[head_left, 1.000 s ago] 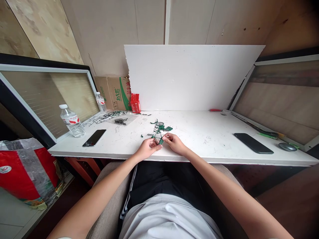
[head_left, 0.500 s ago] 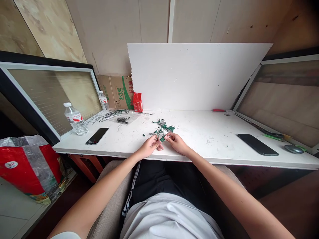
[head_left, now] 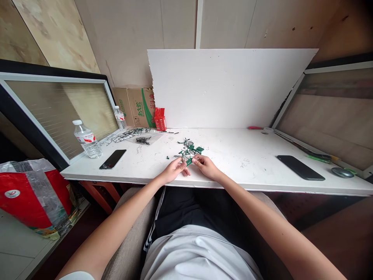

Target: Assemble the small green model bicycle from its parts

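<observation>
Near the table's front edge, a small green piece [head_left: 189,161] sits between my two hands. My left hand [head_left: 174,170] pinches a thin dark part at the piece's left side. The fingertips of my right hand [head_left: 204,165] are closed on the right end of the green piece. Just beyond my fingers lie small green and dark parts [head_left: 199,149] and a round, spoked grey part [head_left: 189,143]. A tiny green bit [head_left: 168,157] rests to the left of them. Fine details between the fingers are too small to tell.
On the white table [head_left: 233,155] are a phone [head_left: 113,159] at left, another phone [head_left: 300,168] and a mouse [head_left: 342,172] at right. Bottles [head_left: 87,140], a plastic bag of dark parts [head_left: 144,140], part frames [head_left: 125,135] and a red box [head_left: 160,119] stand or lie at back left.
The green piece between my fingers has tilted slightly and shows more of its surface. Both hands stay in nearly the same place; the whole view has shifted a little.
</observation>
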### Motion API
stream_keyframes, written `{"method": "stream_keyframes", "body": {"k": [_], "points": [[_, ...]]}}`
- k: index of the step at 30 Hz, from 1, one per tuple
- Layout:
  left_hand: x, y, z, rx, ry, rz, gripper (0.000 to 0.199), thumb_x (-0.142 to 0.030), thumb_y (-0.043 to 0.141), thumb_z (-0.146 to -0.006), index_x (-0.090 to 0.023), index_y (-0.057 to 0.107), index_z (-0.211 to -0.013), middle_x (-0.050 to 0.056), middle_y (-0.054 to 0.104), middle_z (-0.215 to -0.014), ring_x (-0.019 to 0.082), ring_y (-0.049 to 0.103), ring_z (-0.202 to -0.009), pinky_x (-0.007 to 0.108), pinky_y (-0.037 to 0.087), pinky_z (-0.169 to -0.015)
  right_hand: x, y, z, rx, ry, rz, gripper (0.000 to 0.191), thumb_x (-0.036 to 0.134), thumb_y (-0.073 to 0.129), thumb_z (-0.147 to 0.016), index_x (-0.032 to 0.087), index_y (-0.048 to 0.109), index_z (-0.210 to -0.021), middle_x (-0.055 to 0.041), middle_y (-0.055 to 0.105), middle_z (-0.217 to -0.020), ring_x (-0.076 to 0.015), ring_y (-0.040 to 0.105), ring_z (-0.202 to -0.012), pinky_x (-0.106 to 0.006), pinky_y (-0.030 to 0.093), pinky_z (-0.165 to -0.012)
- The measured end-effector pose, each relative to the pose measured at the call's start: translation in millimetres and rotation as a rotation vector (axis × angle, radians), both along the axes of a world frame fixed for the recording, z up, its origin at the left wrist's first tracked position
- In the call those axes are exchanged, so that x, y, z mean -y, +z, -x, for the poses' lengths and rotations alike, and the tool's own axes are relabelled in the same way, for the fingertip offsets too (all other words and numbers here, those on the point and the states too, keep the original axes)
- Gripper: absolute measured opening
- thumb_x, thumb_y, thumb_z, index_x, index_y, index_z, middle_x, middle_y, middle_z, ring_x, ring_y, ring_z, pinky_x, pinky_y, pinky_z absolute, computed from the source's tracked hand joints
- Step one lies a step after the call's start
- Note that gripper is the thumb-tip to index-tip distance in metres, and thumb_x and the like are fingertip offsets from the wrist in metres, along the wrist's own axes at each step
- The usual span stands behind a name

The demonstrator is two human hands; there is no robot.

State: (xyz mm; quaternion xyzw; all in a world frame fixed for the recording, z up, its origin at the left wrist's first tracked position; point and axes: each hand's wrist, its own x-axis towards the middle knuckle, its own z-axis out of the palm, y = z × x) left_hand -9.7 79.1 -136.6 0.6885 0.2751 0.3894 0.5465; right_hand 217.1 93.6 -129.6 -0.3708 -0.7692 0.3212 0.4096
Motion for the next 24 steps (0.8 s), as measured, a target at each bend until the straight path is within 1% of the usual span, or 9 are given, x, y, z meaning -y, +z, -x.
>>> {"method": "stream_keyframes", "body": {"k": [3, 10, 15, 17, 20, 24], "points": [[-0.1, 0.2, -0.8, 0.009, 0.019, -0.001, 0.055, -0.07, 0.065, -0.092, -0.017, 0.055, -0.105, 0.008, 0.074, -0.083, 0.02, 0.072, -0.077, 0.035, 0.056, -0.081, 1.2, 1.0, -0.2, 0.012, -0.009, -0.012, 0.047, 0.063, 0.052, -0.101, 0.02, 0.064, -0.089, -0.0034, 0.062, -0.085, -0.0186, 0.051, -0.076, -0.033, 0.043, -0.075], [-0.4, 0.0, -0.3, 0.039, 0.096, -0.037, 0.053, -0.067, 0.069, -0.09, -0.018, 0.055, -0.101, 0.008, 0.074, -0.087, 0.017, 0.07, -0.076, 0.033, 0.055, -0.08, 2.3, 1.5, -0.4, 0.018, -0.016, -0.052, 0.043, 0.061, 0.049, -0.103, 0.021, 0.063, -0.093, -0.0041, 0.062, -0.088, -0.0185, 0.05, -0.075, -0.033, 0.044, -0.074], [-2.1, -2.7, 0.2, 0.056, 0.118, -0.05, 0.052, -0.064, 0.072, -0.089, -0.016, 0.057, -0.104, 0.009, 0.074, -0.088, 0.017, 0.07, -0.075, 0.033, 0.055, -0.079, 3.5, 3.7, 0.1, 0.02, -0.037, -0.06, 0.043, 0.06, 0.05, -0.103, 0.021, 0.063, -0.093, -0.0032, 0.061, -0.087, -0.018, 0.049, -0.074, -0.032, 0.041, -0.071], [-3.4, -4.0, 0.4, 0.063, 0.121, -0.046, 0.052, -0.062, 0.074, -0.089, -0.015, 0.059, -0.108, 0.01, 0.075, -0.092, 0.017, 0.071, -0.075, 0.033, 0.055, -0.08, 3.5, 4.1, 0.1, 0.02, -0.038, -0.061, 0.043, 0.06, 0.05, -0.103, 0.02, 0.064, -0.093, -0.0038, 0.062, -0.087, -0.0183, 0.05, -0.075, -0.032, 0.041, -0.071], [-5.8, -5.6, 0.5, 0.077, 0.101, -0.027, 0.053, -0.058, 0.077, -0.088, -0.014, 0.061, -0.115, 0.014, 0.076, -0.105, 0.019, 0.074, -0.079, 0.036, 0.056, -0.085, 2.3, 3.1, -0.3, 0.012, -0.013, -0.061, 0.044, 0.06, 0.049, -0.103, 0.02, 0.066, -0.095, -0.006, 0.066, -0.091, -0.0203, 0.055, -0.08, -0.033, 0.044, -0.076], [-8.8, -7.1, -0.4, 0.104, 0.115, 0.025, 0.052, -0.054, 0.083, -0.083, -0.014, 0.065, -0.11, 0.014, 0.074, -0.115, 0.024, 0.077, -0.09, 0.039, 0.056, -0.092, 0.1, -0.2, -0.8, 0.018, -0.011, -0.052, 0.043, 0.06, 0.052, -0.102, 0.02, 0.068, -0.095, -0.0061, 0.068, -0.09, -0.0208, 0.057, -0.08, -0.033, 0.046, -0.076]]}}
